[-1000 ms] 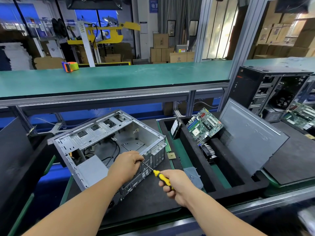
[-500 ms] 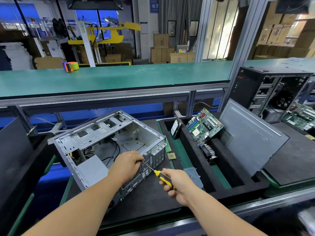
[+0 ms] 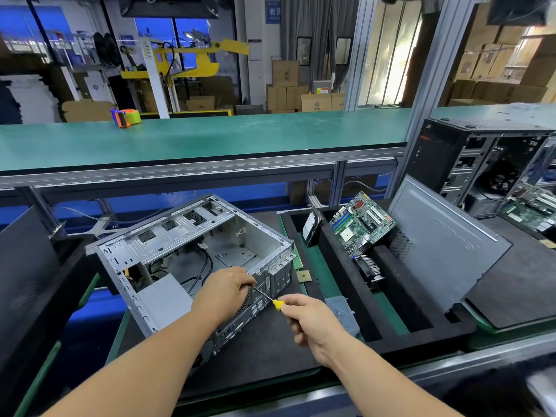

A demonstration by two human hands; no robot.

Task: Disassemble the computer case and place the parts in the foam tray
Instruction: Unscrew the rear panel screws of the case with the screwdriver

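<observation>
Well into the strip-down: computer case (image 3: 192, 260) lying open on its side on the counter (image 3: 270, 350), just left of the foam tray (image 3: 340, 284), side panel off and main bay bare of its board. Already slotted into the foam tray: motherboard (image 3: 361, 225) leaning upright, hard drive (image 3: 310, 230) to its left, heatsink fan (image 3: 368, 267) below it, grey side panel (image 3: 445, 245) propped at the right end. Small processor chip (image 3: 303, 276) resting between case and tray. Still inside the case: grey power supply box (image 3: 164, 299) at the near corner and loose black cables (image 3: 201, 266).

Left hand (image 3: 222, 291) curled over the rear rim of the case, steadying it. Right hand (image 3: 310, 322) pinching the yellow-handled screwdriver (image 3: 270, 297), tip set against the rear panel beside the left hand. Judged: rear screws for the power supply being worked, with that unit and the wiring left to lift out.

Against half a second earlier, almost nothing shifted: same grip, same tool angle, right hand perhaps turned a touch on the handle, case and tray contents unmoved.
</observation>
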